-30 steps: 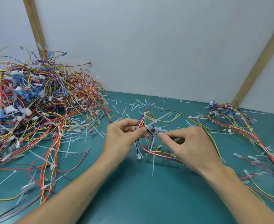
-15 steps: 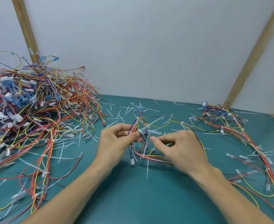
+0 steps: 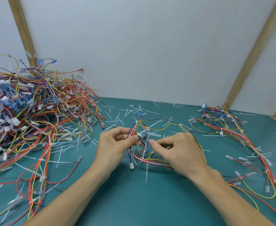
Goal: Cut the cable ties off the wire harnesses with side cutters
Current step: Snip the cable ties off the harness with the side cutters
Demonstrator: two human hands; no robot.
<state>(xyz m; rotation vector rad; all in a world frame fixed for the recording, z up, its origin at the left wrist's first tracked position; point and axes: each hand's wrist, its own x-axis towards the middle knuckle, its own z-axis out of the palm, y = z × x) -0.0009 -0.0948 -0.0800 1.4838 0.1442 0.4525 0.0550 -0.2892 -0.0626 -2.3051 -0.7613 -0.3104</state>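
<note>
1. While you've got that wire harness [image 3: 140,128] lifted over the middle of the green mat [image 3: 134,201], note what each hand is doing — your left hand [image 3: 116,147] pinches the bundle between thumb and forefinger, and your right hand [image 3: 179,150] pinches at a white cable tie [image 3: 146,139] right beside it, with more of the harness trailing under its palm.
2. No side cutters show anywhere in view, and I can't tell whether that tie is already cut or still locked. My guess is you're either pulling a snipped one free or lining up the next.
3. To do this bit well, I'd keep the left pinch close to the tie so the wires stay fanned apart, and pull the tie straight out along its tail, not sideways across the insulation.
4. Watch the small white connector [image 3: 131,165] dangling below your left hand. It could snag as you turn the bundle.
5. Room-wise: the big tangled pile of harnesses [image 3: 28,115] crowds your left, a smaller harness bunch [image 3: 223,121] and its long leads run down the right, and the white wall [image 3: 150,54] closes off the back. The bare mat toward you is your best working space — loose tie offcuts [image 3: 134,110] litter the stretch beyond your hands.
</note>
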